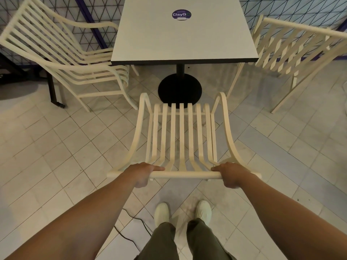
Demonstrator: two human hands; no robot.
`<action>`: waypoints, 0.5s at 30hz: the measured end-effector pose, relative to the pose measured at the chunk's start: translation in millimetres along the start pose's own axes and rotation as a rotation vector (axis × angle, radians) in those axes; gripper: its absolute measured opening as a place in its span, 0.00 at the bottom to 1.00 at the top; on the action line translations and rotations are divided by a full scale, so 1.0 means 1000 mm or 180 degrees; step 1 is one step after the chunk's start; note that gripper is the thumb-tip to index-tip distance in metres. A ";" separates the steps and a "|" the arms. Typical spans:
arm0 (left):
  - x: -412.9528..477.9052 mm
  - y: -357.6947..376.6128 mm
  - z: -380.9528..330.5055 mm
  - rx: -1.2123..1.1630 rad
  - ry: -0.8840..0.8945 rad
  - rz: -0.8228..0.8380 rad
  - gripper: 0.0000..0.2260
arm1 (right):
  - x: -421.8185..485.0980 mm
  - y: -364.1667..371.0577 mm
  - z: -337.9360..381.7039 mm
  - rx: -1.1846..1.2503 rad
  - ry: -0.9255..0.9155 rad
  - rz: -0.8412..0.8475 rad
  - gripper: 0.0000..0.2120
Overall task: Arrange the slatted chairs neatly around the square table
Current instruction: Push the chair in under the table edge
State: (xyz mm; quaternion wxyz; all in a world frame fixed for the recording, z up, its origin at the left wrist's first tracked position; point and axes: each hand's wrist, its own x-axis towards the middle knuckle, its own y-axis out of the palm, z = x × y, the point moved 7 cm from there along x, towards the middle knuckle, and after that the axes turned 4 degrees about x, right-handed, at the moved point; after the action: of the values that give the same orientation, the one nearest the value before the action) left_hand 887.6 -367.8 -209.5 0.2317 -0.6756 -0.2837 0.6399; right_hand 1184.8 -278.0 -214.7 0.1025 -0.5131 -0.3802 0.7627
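A cream slatted armchair [82,67] stands on the pale tiled floor [56,147] at the left edge of a white square-topped counter [184,38], its seat front tucked against that edge and its curved back leaning out toward the left. Behind it, a black frame leg on a castor [56,98] rests on the floor.

In the foreground, a person's left hand [144,173] grips the left part of the top rail [185,174] of a second cream slatted chair [181,136], fingers curled under the bar and forefinger laid along it. This chair sits square to the counter's near edge, its back toward the person. Its seat front points at the counter's round black pedestal base [179,91] and stands clear of the counter top.

A round purple sticker [181,15] lies near the far middle of the counter. The right hand [230,174] clasps the right part of the same rail in the same way, so both hands hold the chair back.

Below, two pale shoes [161,212] and olive trouser legs stand behind the chair, with a thin black cable [131,218] trailing over the floor to their left.

At the counter's right edge, a third cream slatted chair [300,26] sits askew, turned at an angle to the counter, its outline blurred. A dark mesh screen [300,8] runs behind the whole group.
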 end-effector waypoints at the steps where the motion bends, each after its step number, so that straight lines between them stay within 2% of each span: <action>1: 0.000 0.000 0.000 -0.0008 -0.0010 -0.0010 0.38 | -0.001 0.000 0.000 0.0015 0.0010 -0.0001 0.28; 5: -0.001 -0.001 0.000 -0.0043 -0.0028 0.0026 0.37 | -0.002 0.000 0.000 0.0118 0.0034 -0.0045 0.26; 9: -0.003 -0.004 -0.002 -0.0047 0.0066 0.0043 0.31 | -0.004 -0.002 0.001 0.0289 0.0000 -0.0088 0.21; 15: -0.007 -0.014 -0.007 -0.0101 0.0101 -0.0022 0.34 | -0.009 -0.013 0.005 0.0375 0.0011 -0.0172 0.30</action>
State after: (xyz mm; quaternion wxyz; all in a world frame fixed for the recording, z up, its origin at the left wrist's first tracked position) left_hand 892.7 -361.6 -194.4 0.2277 -0.6882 -0.2924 0.6238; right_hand 1181.5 -276.1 -199.0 0.1538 -0.4970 -0.3482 0.7798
